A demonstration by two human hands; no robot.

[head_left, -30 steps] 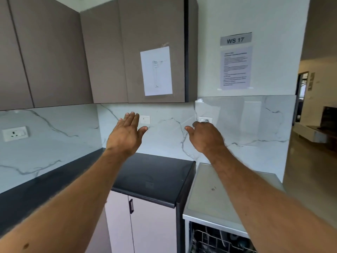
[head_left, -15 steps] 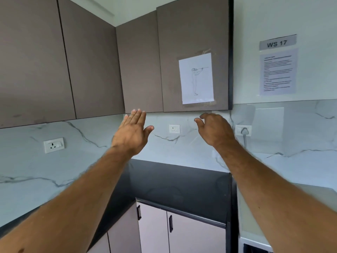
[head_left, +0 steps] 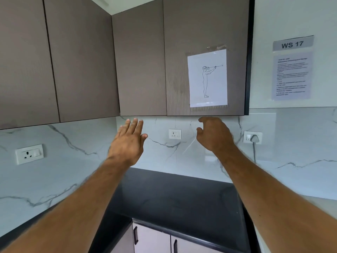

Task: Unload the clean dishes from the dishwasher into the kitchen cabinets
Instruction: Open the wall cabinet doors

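Brown ribbed wall cabinets (head_left: 204, 33) hang above black stone countertop (head_left: 178, 198); white line-drawing sheet (head_left: 207, 79) on rightmost door; pale base cabinets (head_left: 155, 241) below.

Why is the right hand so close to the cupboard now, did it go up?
Yes. The right hand rose to the bottom edge of the cupboard door.

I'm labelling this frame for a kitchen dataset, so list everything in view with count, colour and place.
upper cabinet doors: four, brown, closed, across the top
line drawing sheet: one, white, taped on the rightmost upper door
WS 17 sign: one, grey, on the right wall
instruction sheet: one, pale, under that sign
wall sockets: three, white, on the marble backsplash; the right one has a plug in it
countertop: one, black, in the corner
lower cabinet doors: white with dark handles, bottom centre; count unclear
left hand: open, raised below the upper doors
right hand: fingers loosely curled, empty, just under the rightmost door's edge
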